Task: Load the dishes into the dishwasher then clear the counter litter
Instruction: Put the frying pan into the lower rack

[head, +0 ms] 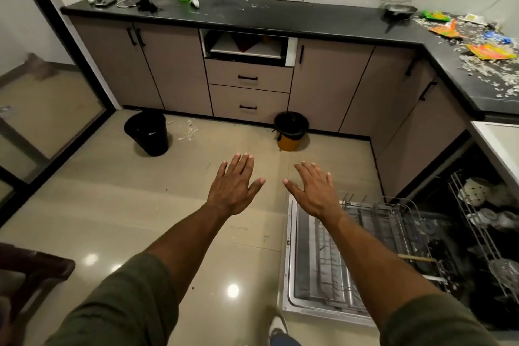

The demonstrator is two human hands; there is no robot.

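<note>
Both hands are held out flat over the floor in the middle of the frame. The left hand (234, 185) and the right hand (314, 191) have their fingers spread wide, and they hold nothing.

The dishwasher (323, 267) is at the lower right of the frame. Its door lies open and flat, and its wire rack (393, 222) is pulled out. Cups and bowls (474, 191) already sit in the upper rack at the far right edge.

The litter (488, 52) is in the upper right of the frame, on the black counter (280, 18). It lies up and to the right of the hands, well apart from them, so the right hand is the nearer one. The mess runs in a long strip along the counter's right arm. It looks like bright orange, green and blue wrappers mixed with lots of small white scraps (some white bits are on the floor too). A dark pan (400, 10) sits near the litter.

Two bins stand by the cabinets, a black bin (147, 132) and an orange bin (290, 132).
</note>
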